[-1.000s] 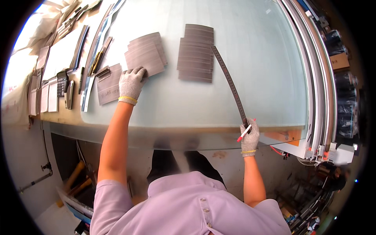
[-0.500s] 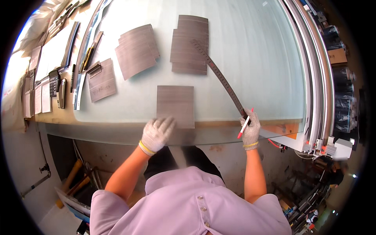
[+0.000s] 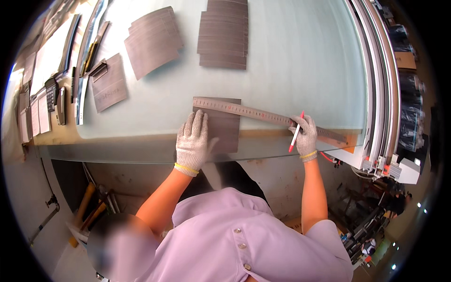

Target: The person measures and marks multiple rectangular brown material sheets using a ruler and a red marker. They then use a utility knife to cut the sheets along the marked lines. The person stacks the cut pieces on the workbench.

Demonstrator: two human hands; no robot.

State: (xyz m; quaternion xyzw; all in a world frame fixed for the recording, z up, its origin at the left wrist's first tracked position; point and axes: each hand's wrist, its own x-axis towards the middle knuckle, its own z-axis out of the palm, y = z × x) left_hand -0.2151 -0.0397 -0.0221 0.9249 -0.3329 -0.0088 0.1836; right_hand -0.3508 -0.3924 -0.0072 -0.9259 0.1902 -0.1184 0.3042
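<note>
A square dark grey sheet lies at the near edge of the glass-topped table. Across its far end rests a long steel ruler, slanting down to the right past the sheet. My left hand, in a knitted white glove, lies flat with fingers stretched over the sheet's left side, fingertips just below the ruler. My right hand, gloved too, grips the ruler beyond the sheet's right side. A red-and-white marker is tucked in the same hand, pointing away from me.
Two overlapping stacks of grey sheets, a left stack and a middle stack, lie farther back. A single sheet carries a small bent metal piece. A calculator and papers sit far left; metal rails run along the right.
The ruler has come down from the middle stack onto the near sheet, its marked face now showing. My left hand has moved forward and flattened on the sheet. The view has shifted slightly.
</note>
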